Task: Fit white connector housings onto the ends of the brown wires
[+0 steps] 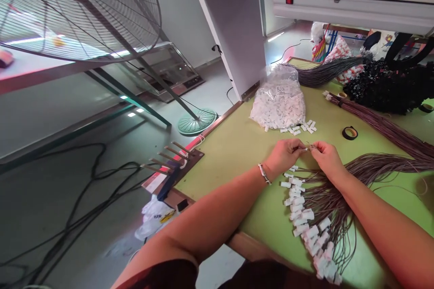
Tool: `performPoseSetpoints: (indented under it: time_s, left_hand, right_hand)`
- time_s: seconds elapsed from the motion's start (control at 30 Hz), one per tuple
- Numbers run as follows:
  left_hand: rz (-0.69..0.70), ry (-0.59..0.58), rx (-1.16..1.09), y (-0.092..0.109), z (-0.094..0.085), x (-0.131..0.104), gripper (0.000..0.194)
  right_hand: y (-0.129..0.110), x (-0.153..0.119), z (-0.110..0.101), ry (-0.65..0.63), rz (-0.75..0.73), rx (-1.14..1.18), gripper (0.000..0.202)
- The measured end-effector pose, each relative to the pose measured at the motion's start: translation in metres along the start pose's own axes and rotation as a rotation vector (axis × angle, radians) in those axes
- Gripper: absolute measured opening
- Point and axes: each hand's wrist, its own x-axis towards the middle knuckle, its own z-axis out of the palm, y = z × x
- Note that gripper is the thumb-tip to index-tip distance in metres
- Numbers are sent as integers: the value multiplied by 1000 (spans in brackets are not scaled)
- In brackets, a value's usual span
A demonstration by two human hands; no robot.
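Observation:
My left hand [284, 157] is closed in a pinch, with a small white plastic connector [306, 149] at its fingertips. Facing it, my right hand [327, 159] pinches thin wires [312, 146] close to their ends; the tips of both hands almost meet. Whether wire and connector are joined is too small to tell. Below the hands, a fan of brown wires [334, 198] ends in a row of white connectors [298, 210]. Their bundle [376, 167] stretches right, passing by my right forearm. Beyond my hands, loose white connectors [308, 126] lie beside a clear bag [280, 101] full of them.
On the green table [224, 158] are a black tape roll [349, 133], another wire bundle [383, 122], grey wires [325, 72] and a black heap [389, 83]. A pegged board [185, 162] sits at the left edge. A large fan [81, 13] stands beyond.

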Motion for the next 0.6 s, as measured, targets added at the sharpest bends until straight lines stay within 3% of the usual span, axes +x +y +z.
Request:
performPoseSetpoints:
  time_s: [0.47, 0.53, 0.6]
  left_hand:
    - [-212, -66, -278, 5, 8, 1, 7]
    - [-294, -102, -369, 8, 4, 3, 9]
    - [-371, -127, -460, 10, 0, 5, 12]
  right_hand:
    - [3, -2, 0, 22, -78, -165, 20]
    - [4, -1, -3, 15, -130, -265, 18]
    - [5, -1, -5, 50, -272, -411, 15]
